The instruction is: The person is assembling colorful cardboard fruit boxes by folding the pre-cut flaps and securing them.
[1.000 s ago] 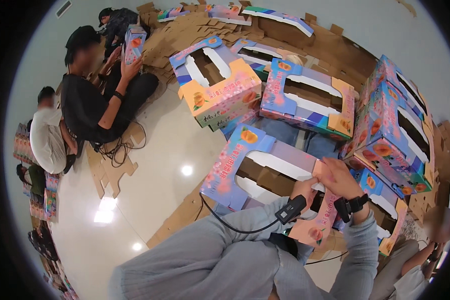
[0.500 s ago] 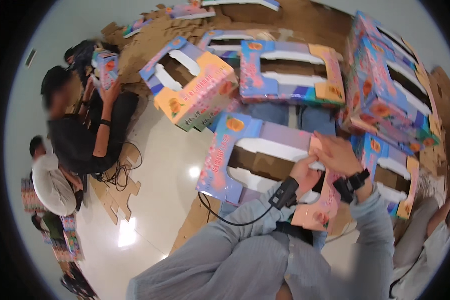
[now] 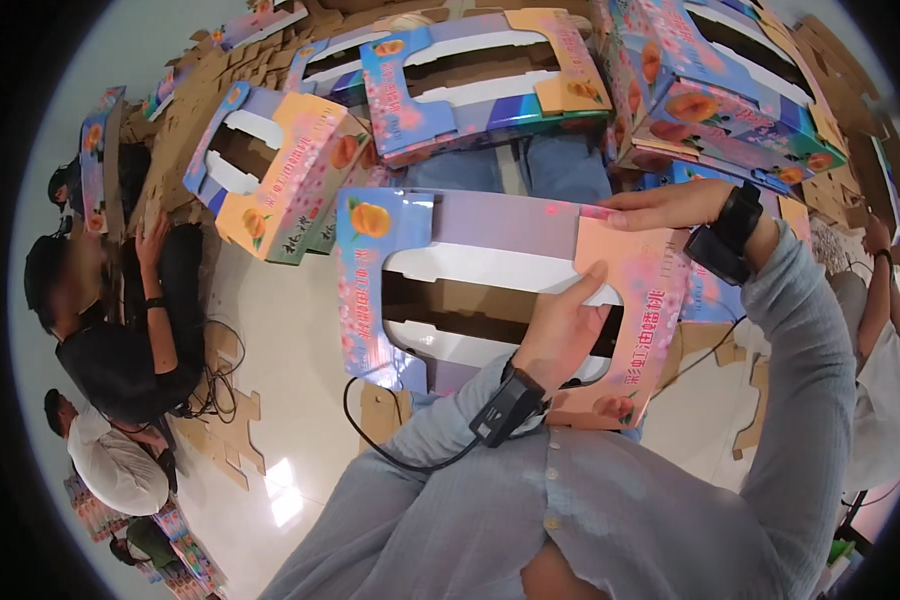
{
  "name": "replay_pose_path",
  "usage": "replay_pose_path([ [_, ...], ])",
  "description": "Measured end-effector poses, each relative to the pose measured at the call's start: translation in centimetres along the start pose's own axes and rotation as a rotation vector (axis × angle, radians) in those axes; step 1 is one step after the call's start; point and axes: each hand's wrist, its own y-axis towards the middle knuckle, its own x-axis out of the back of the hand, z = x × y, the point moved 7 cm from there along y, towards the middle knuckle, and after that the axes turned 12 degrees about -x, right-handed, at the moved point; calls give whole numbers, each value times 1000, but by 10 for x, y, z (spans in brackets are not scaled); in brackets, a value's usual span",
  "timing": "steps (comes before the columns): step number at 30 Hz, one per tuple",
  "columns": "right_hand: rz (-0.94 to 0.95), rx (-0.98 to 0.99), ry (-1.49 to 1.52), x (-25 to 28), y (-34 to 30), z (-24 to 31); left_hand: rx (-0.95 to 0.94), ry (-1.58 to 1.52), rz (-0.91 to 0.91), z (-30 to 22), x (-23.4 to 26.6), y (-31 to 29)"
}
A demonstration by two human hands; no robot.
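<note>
A printed cardboard fruit box [image 3: 510,215] is in front of me, with blue and peach end panels and a long opening in its top. My left hand [image 3: 562,335] reaches over the near edge to the opening's right end. Its thumb lies up against the peach panel's edge while its fingers curl down into the opening, partly hidden. My right hand [image 3: 670,205] rests on the box's far right corner, fingers stretched flat along the peach panel. Both wrists wear black devices, and a cable runs from the left one.
Beyond stand more printed boxes: an orange-ended box [image 3: 290,170], a blue one [image 3: 480,85] and a stack [image 3: 720,100] at right. Flat cardboard [image 3: 220,440] and black cables lie on the tiled floor. Several people sit at left; another person [image 3: 875,350] is at right.
My right hand has moved away from my left hand to the box's far right corner and flattened. My left thumb has spread upward. The view has shifted, and the box appears turned slightly.
</note>
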Motion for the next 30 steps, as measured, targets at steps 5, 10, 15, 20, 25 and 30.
replay_pose_path([
  [5,-2,-193,-32,-15,-25,8,42,-53,11,-7,-6,-9],
  [10,-203,-72,47,-15,-29,6,66,-73,31,-2,-1,-7],
  [15,-240,-49,181,-23,-38,13,80,-34,21,-8,-5,-12],
  [20,-308,-37,127,-20,-34,1,129,-15,2,-11,-19,-19],
  [25,-340,-46,100,-20,-37,2,104,7,-4,-8,-14,-19],
  [30,-347,28,181,-24,-38,11,150,-19,81,-8,-16,-13],
])
